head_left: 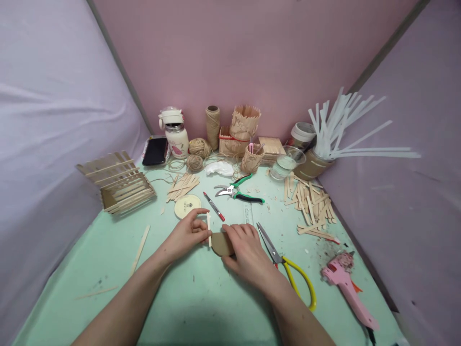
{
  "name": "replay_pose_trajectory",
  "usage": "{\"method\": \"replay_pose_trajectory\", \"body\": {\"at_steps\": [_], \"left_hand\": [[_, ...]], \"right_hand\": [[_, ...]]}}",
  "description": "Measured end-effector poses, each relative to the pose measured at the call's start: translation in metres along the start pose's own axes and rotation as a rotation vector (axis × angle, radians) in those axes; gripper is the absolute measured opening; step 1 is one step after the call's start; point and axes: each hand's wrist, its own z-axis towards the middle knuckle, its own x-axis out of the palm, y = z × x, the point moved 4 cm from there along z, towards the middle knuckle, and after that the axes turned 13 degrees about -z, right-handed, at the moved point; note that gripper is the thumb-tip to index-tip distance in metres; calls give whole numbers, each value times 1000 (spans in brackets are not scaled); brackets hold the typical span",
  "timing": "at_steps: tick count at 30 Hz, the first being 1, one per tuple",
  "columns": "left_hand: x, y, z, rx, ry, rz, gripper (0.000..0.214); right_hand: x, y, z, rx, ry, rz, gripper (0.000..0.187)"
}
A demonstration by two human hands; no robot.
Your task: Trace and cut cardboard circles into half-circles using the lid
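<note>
Between finger and thumb of my left hand (186,235) is a short popsicle stick (209,230), upright in view. Its lower part meets the left edge of a rounded piece of brown cardboard (221,244). My right hand (248,250) grips that cardboard from the right and covers part of it. Just beyond my hands lie a red-capped pen (214,206) and a round pale lid (187,206). Yellow-handled scissors (288,266) rest beside my right wrist, blades partly open.
Green-handled pruning shears (237,191) lie farther back. Loose popsicle sticks (313,204) and a pink glue gun (347,288) are at right. A slatted stick basket (122,187) stands at left. Along the back are a white bottle (176,139), twine (213,127) and a water cup (283,167).
</note>
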Motion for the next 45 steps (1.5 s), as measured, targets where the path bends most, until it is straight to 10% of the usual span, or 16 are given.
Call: {"method": "replay_pose_trajectory", "body": {"at_steps": [45], "left_hand": [[11, 11, 0, 136, -64, 302, 48]], "right_hand": [[13, -4, -3, -68, -18, 66, 51]]}}
